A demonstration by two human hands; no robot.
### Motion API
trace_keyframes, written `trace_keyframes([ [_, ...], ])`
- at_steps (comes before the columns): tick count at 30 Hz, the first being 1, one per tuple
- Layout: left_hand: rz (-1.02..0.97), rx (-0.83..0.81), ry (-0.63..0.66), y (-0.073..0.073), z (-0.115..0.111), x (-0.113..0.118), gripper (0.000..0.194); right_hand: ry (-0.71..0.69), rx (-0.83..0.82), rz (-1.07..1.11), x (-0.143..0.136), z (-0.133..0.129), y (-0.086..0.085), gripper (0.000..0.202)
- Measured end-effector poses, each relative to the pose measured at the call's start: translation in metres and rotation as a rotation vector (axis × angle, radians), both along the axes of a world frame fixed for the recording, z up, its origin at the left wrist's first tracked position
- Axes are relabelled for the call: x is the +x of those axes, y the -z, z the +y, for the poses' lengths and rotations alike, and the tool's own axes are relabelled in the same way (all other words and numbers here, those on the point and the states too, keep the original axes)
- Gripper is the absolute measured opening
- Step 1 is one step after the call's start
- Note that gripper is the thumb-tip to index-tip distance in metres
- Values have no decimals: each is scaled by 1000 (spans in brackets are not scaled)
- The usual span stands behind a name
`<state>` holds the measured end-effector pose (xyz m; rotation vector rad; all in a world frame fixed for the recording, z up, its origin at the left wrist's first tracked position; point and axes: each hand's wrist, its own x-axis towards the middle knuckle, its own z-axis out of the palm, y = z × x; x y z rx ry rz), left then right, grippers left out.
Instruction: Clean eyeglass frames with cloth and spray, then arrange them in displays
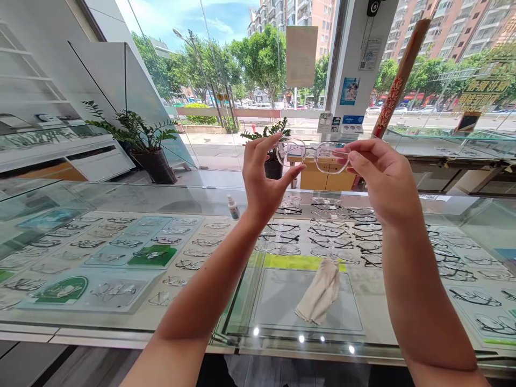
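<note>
A pair of clear-rimmed eyeglasses (310, 152) is held up at arm's length against the bright window. My right hand (382, 172) pinches its right end between thumb and fingers. My left hand (266, 177) is at the left end, with a finger by the upper rim and the thumb under the left lens; the exact contact is hard to see. Below, a crumpled beige cloth (319, 293) lies on a grey mat (278, 301) on the glass counter. A small white spray bottle (233, 207) stands behind my left forearm.
Rows of eyeglass frames (328, 232) fill the glass display counter (161, 317) below and to both sides. Potted plants (155, 164) stand beyond it, before a large window. A brown post (403, 75) leans at the right. A wooden-coloured cabinet (312, 180) is behind the eyeglasses.
</note>
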<state>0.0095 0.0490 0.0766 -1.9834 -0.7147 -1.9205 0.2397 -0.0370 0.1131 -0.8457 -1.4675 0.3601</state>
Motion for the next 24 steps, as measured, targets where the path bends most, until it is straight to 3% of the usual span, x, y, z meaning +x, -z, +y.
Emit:
trace_keyframes([
  [11,32,-40,111,-1,1,-1,68,-32,-1,8,1,-4,-3,18],
  [17,198,0,75,-6,-10,2,64,92,36,-250,1,-7,-4,15],
  [24,298,-19,100,-11,-25,6,61,103,42,-370,1,-4,-3,8],
])
